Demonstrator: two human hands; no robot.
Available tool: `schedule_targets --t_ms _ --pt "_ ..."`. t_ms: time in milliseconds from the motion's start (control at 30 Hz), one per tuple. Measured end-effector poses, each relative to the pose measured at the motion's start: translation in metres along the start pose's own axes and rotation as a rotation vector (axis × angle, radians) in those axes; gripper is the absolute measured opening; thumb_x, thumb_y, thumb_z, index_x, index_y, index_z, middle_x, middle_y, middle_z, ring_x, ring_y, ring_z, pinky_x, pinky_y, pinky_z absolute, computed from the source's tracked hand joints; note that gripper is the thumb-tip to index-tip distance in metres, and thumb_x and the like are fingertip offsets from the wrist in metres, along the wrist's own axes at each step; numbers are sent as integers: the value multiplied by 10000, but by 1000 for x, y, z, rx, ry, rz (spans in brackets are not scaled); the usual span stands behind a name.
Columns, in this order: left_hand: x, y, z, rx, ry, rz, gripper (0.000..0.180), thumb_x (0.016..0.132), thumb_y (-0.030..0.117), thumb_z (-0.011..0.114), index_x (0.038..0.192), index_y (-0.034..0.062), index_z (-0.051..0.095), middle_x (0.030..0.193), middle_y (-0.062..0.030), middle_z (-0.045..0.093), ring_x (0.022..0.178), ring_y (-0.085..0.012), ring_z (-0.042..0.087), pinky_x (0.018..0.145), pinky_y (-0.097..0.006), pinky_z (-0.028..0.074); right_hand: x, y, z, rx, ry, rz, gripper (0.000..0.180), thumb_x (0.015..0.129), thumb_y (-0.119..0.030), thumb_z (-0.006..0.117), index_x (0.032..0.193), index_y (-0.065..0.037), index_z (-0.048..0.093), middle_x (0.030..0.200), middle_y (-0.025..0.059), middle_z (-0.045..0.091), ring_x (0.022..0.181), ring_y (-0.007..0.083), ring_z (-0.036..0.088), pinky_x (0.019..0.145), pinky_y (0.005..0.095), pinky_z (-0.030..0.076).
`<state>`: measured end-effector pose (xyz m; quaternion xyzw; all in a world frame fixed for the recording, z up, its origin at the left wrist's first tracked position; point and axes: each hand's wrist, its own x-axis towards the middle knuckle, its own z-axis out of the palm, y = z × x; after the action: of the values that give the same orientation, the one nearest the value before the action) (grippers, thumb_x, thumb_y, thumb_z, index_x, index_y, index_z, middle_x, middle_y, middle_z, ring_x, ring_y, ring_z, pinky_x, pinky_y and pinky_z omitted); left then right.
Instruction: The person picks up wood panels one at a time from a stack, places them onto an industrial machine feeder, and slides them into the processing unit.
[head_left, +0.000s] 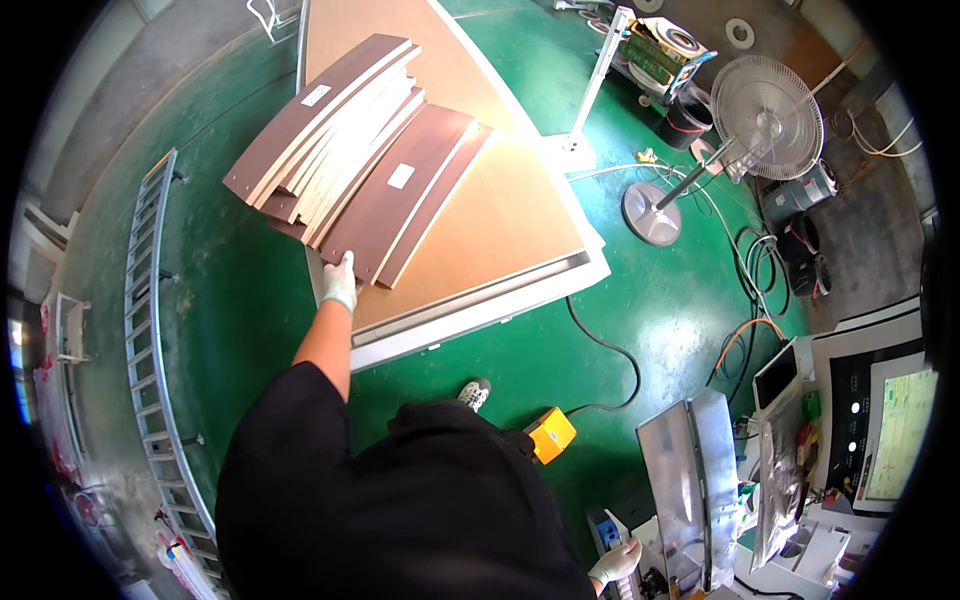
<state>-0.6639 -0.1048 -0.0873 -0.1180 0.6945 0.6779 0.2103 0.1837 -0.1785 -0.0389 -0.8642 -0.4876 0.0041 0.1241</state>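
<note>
Green floor; left hand point(340, 285) touches brown panel point(400, 195) end.

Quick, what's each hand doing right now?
Left hand: gloved, gripping the near end of a brown board.
Right hand: gloved, resting on the machine; grip cannot be told.

Your gloves point(340, 283) are white, your shirt point(400, 510) black. The boards point(400, 190) are dark brown with pale edges on a tan surface point(500, 210). The floor point(250, 300) is green.

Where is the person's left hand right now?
In the head view, the gloved left hand is left of centre, touching the near end of a brown curved panel in the stack on the big flat board.
</note>
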Motion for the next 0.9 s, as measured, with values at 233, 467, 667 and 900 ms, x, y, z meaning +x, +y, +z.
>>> schedule_targets --t_ms 233,467,667,900 --pt "-46 -20 -78 -118 -234 -431 403 910 359 731 1238 190 568 1061 -17 581 899 -184 580 709 -323 565 2 14 5 -23 -63 7 416 1024 -319 486 1142 21 695 1137 210 706 1045 386 664 923 441 507" --pt "-140 23 -47 -354 -481 -401 314 920 347 689 1159 165 599 1010 11 657 777 -125 605 515 -254 395 10 -19 2 100 -84 89 343 983 -261 544 1112 17 696 1081 208 717 1002 378 675 900 432 510" --pt "-161 48 -19 -302 -759 -295 379 915 256 648 1233 57 599 1168 -68 644 1028 -215 624 756 -366 525 3 -115 8 627 -188 73 234 959 -123 589 1099 24 704 981 100 733 938 201 678 864 314 520" --pt "-202 69 -20 41 -1063 -420 517 836 132 653 1290 -93 552 1289 -178 618 1181 -311 609 1050 -460 471 4 -212 -2 1342 -620 252 622 1040 -500 485 1444 -28 459 1324 193 604 1145 308 636 1020 433 506"
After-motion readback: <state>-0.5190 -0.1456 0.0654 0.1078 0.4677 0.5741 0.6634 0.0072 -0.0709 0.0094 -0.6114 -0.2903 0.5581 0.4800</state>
